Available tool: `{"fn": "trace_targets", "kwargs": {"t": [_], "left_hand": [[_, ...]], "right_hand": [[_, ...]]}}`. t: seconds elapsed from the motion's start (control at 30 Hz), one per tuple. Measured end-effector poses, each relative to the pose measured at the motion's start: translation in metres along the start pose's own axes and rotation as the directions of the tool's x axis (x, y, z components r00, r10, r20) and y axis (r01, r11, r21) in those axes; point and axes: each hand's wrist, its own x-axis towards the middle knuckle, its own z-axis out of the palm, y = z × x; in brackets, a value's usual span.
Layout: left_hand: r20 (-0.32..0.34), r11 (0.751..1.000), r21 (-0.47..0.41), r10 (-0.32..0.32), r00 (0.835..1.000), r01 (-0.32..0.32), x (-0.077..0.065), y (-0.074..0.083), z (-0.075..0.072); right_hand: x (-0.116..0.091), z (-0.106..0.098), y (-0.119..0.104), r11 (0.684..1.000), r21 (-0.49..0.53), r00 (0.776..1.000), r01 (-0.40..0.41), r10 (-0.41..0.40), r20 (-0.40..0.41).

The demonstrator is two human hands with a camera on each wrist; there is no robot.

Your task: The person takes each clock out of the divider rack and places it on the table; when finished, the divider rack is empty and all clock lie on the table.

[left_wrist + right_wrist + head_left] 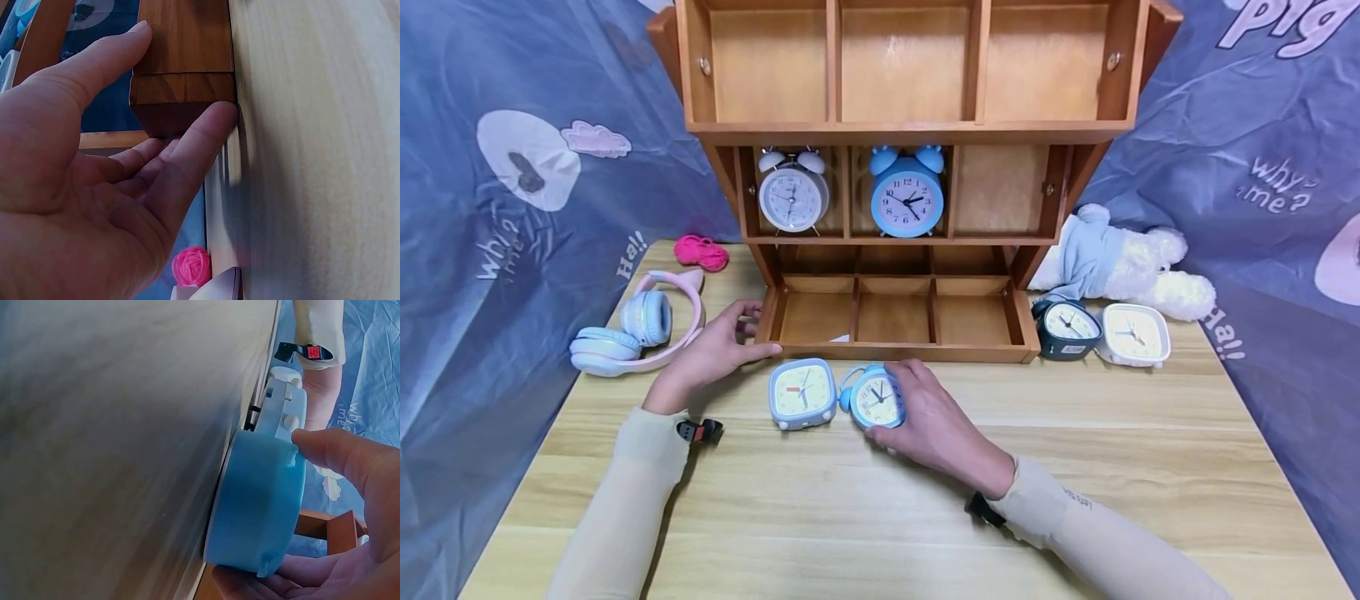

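On the table, a round blue alarm clock (877,399) lies face up, its bells toward the left. My right hand (931,418) grips its rim between thumb and fingers; the right wrist view shows the blue casing (256,500) from the side. Just left of it lies a squarish blue alarm clock (802,392), also face up. My left hand (718,343) touches the lower left corner of the wooden shelf (895,353). In the left wrist view its thumb lies along one face of the wood (184,47), with the other fingers fairly straight beside the corner.
A white twin-bell clock (792,198) and a blue one (907,200) stand in the middle tier. To the right are a dark green clock (1067,329), a white clock (1135,335) and a plush toy (1120,258). Headphones (647,325) and pink yarn (701,252) lie left.
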Motion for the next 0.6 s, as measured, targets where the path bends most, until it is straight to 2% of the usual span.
{"fn": "trace_targets", "kwargs": {"t": [0.3, 0.6], "left_hand": [[-0.011, 1.000, -0.005, 0.024, 1.000, -0.024, 0.0003, -0.0020, 0.0017], [0.000, 1.000, -0.001, 0.004, 1.000, -0.004, 0.0015, -0.0024, 0.0000]], "right_hand": [[0.0000, -0.0007, 0.0006, 1.000, -0.008, 1.000, 0.009, -0.008, 0.009], [0.0005, -0.0038, 0.0000, 0.999, -0.027, 1.000, 0.029, -0.030, -0.010]]}}
